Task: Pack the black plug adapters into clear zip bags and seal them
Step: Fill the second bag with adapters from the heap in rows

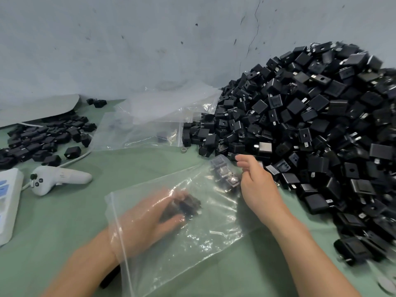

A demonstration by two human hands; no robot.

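Observation:
A clear zip bag (192, 239) lies on the green table in front of me. My left hand (147, 219) is inside it through its open mouth and grips a few black plug adapters (188, 205). More adapters (225, 174) sit in the bag's far corner. My right hand (255, 181) pinches the bag at that corner, next to the big heap of black adapters (310, 125) on the right.
Spare clear bags (150, 123) lie at the back centre. A smaller heap of adapters (42, 138) is at the left, partly under grey card. A white handheld controller (57, 179) with a cable and a white box (8, 202) sit at the near left.

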